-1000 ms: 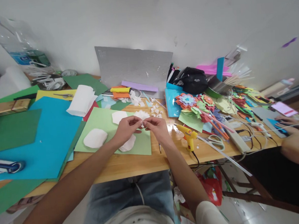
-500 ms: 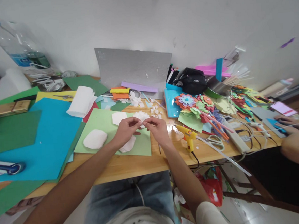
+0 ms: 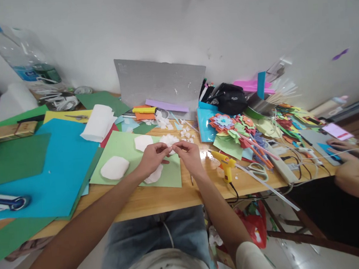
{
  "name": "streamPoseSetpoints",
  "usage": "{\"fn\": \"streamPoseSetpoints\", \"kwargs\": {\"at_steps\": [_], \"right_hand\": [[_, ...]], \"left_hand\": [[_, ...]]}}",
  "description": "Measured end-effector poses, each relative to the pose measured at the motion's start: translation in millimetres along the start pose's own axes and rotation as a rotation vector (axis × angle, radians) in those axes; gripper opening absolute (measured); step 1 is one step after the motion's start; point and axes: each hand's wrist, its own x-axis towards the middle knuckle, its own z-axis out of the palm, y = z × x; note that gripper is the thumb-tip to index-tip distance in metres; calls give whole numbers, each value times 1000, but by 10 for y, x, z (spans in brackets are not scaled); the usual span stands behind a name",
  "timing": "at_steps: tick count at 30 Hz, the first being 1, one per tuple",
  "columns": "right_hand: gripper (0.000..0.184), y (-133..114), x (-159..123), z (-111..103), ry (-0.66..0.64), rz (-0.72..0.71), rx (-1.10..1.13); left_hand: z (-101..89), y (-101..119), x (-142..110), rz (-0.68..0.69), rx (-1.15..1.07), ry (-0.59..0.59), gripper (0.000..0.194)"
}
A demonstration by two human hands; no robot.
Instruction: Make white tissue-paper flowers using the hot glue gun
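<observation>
My left hand (image 3: 153,157) and my right hand (image 3: 188,154) meet fingertip to fingertip above a light green sheet (image 3: 133,182). Both pinch a tiny piece of white paper (image 3: 172,149), mostly hidden by the fingers. Just behind the fingertips lies a ruffled white paper piece (image 3: 169,139). Around the left hand rest several rounded white paper stacks: one stack (image 3: 114,167) to the left, another stack (image 3: 143,142) behind the hand, and a third stack (image 3: 154,175) partly under it. A yellow glue gun (image 3: 226,166) stands right of my right hand.
Blue card (image 3: 67,158) and a folded white paper stack (image 3: 97,123) lie left. White scraps (image 3: 185,132) are scattered behind. Paper flowers (image 3: 223,122), scissors (image 3: 258,170) and a power strip (image 3: 281,165) with cables crowd the right. Another person's hand (image 3: 340,150) is at far right.
Both hands keep their pinch at nearly the same spot, with only small finger movements. The view shifts slightly; nothing on the table visibly moves.
</observation>
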Motion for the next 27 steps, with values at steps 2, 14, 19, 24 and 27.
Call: {"fn": "streamPoseSetpoints", "kwargs": {"at_steps": [2,14,19,24,27], "right_hand": [[20,-12,3,5,9,30,28],[19,-31,8,47,12,101,148],[23,3,23,25,5,139,140],[24,26,2,36,-10,136,115],[22,20,48,-19,15,73,47]], "left_hand": [[1,12,-5,0,-13,14,39],[13,41,-17,-3,-4,-16,41],[20,23,5,10,24,-22,41],[22,25,-2,-1,54,-21,39],[24,22,-10,-18,55,-22,39]]}}
